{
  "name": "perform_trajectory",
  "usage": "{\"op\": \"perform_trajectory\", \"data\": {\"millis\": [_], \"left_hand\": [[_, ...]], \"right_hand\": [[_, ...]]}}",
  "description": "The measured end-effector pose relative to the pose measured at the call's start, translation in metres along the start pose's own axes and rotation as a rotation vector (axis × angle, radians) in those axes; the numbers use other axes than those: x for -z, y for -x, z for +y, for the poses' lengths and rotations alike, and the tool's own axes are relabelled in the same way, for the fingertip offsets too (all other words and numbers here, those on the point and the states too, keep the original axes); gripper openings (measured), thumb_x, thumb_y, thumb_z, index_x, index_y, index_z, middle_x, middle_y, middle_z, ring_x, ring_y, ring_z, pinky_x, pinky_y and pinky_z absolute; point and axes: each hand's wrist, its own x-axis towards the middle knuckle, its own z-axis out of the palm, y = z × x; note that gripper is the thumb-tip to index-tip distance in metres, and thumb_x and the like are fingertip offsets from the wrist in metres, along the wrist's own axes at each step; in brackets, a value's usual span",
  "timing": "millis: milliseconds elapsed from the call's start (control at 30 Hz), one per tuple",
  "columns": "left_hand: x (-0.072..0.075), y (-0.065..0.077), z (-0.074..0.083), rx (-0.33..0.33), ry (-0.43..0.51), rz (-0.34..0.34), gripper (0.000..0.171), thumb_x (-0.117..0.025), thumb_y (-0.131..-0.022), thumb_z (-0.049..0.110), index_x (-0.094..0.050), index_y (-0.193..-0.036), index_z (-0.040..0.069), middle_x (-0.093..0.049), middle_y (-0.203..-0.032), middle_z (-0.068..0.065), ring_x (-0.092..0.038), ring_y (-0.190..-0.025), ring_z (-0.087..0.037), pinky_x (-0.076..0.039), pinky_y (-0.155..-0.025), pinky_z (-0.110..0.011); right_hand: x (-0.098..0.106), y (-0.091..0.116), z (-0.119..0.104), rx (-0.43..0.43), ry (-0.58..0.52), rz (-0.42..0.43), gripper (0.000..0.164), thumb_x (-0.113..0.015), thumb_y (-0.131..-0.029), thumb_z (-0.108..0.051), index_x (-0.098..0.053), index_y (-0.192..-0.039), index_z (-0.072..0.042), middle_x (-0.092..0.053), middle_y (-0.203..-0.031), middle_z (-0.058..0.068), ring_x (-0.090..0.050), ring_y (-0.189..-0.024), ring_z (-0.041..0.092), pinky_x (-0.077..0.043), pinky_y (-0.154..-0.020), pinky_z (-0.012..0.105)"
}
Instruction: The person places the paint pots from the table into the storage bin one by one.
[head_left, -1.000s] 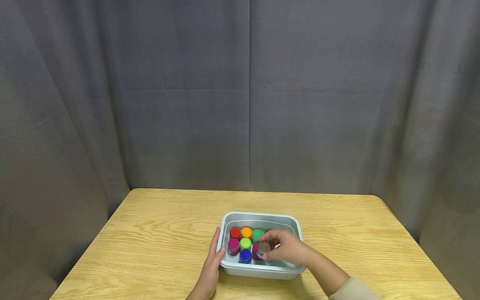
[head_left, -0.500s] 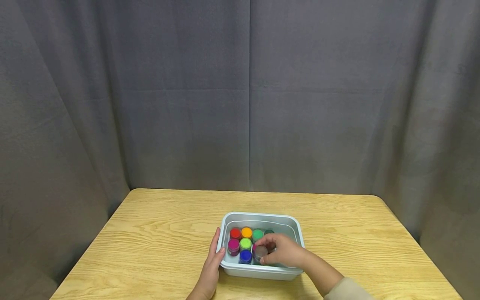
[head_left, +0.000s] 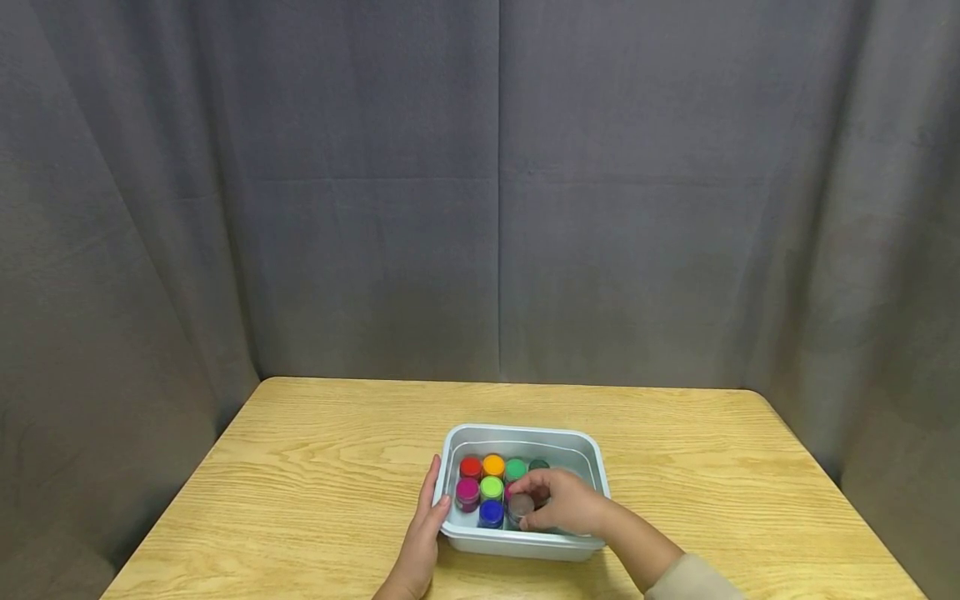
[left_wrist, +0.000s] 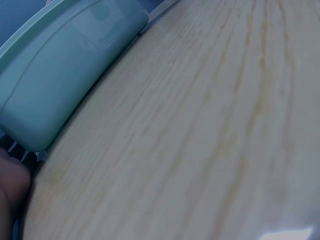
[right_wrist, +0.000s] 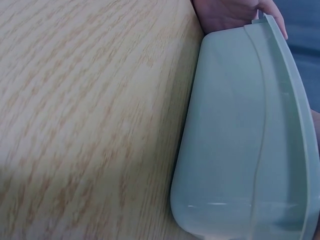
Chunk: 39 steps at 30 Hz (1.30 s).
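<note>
A pale blue-green plastic bin (head_left: 517,429) stands on the table with several small paint jars in it. My left hand (head_left: 418,537) holds the bin's left side, fingers along the outer wall and thumb at the rim. Inside, my right hand (head_left: 567,503) pinches a paint jar with a grey-brown top (head_left: 521,505) between thumb and fingers. Just left of it is a blue jar (head_left: 491,512). Lime (head_left: 492,487), magenta (head_left: 467,490), red (head_left: 470,467), orange (head_left: 493,465), green (head_left: 516,469) and dark green (head_left: 538,465) jars sit around. My right hand partly covers a pink one.
The wooden table (head_left: 337,467) extends on both sides of the bin and behind it. Grey curtains (head_left: 375,208) hang behind and at the sides. Both wrist views mostly show the bin's outer wall (right_wrist: 225,130) and the tabletop.
My right hand has moved slightly left and toward me with the grey-brown jar, down beside the blue jar. The dark green jar has come into view. My left hand has stayed put.
</note>
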Motion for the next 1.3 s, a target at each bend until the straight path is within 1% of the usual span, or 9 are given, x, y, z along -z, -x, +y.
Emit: {"op": "perform_trajectory", "data": {"millis": [133, 433, 567, 800, 1000, 1167, 1300], "left_hand": [[-0.0001, 0.0003, 0.0002, -0.001, 0.007, 0.002, 0.062, -0.035, -0.104, 0.033, -0.009, -0.159, 0.021, -0.003, -0.167, -0.012, 0.003, -0.151, -0.043, 0.002, -0.114, -0.072], [0.0003, 0.0005, 0.0007, 0.006, -0.008, 0.005, 0.062, -0.034, -0.104, 0.033, -0.009, -0.159, 0.021, -0.004, -0.167, -0.012, 0.002, -0.151, -0.043, 0.002, -0.114, -0.072], [0.0005, 0.0007, 0.0004, 0.002, -0.01, 0.006, 0.062, -0.034, -0.104, 0.033, -0.01, -0.159, 0.021, -0.004, -0.167, -0.012, 0.002, -0.151, -0.043, 0.002, -0.114, -0.072], [0.0006, 0.0009, 0.0005, -0.003, -0.008, 0.003, 0.062, -0.034, -0.104, 0.033, -0.009, -0.159, 0.02, -0.004, -0.167, -0.012, 0.002, -0.151, -0.043, 0.002, -0.114, -0.072], [-0.0001, 0.0006, 0.0011, -0.003, -0.011, 0.008, 0.062, -0.034, -0.104, 0.033, -0.01, -0.159, 0.02, -0.004, -0.166, -0.013, 0.002, -0.151, -0.044, 0.002, -0.114, -0.072], [0.0, 0.0003, 0.0007, -0.003, -0.01, 0.009, 0.062, -0.034, -0.104, 0.033, -0.01, -0.159, 0.019, -0.004, -0.166, -0.013, 0.001, -0.151, -0.044, 0.002, -0.114, -0.072], [-0.0001, -0.0001, -0.0004, -0.001, -0.002, 0.007, 0.062, -0.035, -0.104, 0.034, -0.009, -0.159, 0.02, -0.003, -0.167, -0.012, 0.003, -0.151, -0.043, 0.003, -0.114, -0.072]], "right_hand": [[-0.0017, -0.0014, 0.0009, -0.005, -0.011, 0.01, 0.037, -0.081, -0.077, -0.006, -0.068, -0.111, -0.003, -0.07, -0.104, 0.004, -0.058, -0.09, 0.014, -0.05, -0.077, 0.021], [-0.0048, -0.0043, 0.0026, -0.001, -0.026, 0.006, 0.034, -0.08, -0.076, -0.003, -0.069, -0.108, -0.003, -0.069, -0.098, 0.004, -0.056, -0.082, 0.015, -0.048, -0.067, 0.019], [-0.0057, -0.0056, 0.0035, 0.004, -0.013, 0.004, 0.034, -0.08, -0.074, -0.001, -0.07, -0.106, -0.002, -0.069, -0.098, 0.004, -0.057, -0.081, 0.015, -0.049, -0.066, 0.019], [-0.0072, -0.0066, 0.0049, 0.003, 0.005, 0.009, 0.033, -0.08, -0.073, 0.001, -0.07, -0.105, -0.003, -0.069, -0.096, 0.003, -0.057, -0.081, 0.013, -0.05, -0.066, 0.017], [-0.0075, -0.006, 0.0048, 0.003, 0.004, 0.005, 0.033, -0.078, -0.074, 0.005, -0.07, -0.106, -0.001, -0.067, -0.094, 0.006, -0.06, -0.083, 0.017, -0.051, -0.067, 0.017], [-0.007, -0.006, 0.0052, 0.01, 0.006, 0.007, 0.033, -0.079, -0.074, 0.002, -0.07, -0.107, 0.0, -0.067, -0.095, 0.007, -0.061, -0.084, 0.017, -0.051, -0.068, 0.017], [-0.0027, -0.0046, 0.0042, 0.013, -0.005, 0.013, 0.032, -0.078, -0.079, -0.004, -0.068, -0.109, 0.0, -0.068, -0.099, 0.009, -0.059, -0.085, 0.016, -0.051, -0.071, 0.018]]}}
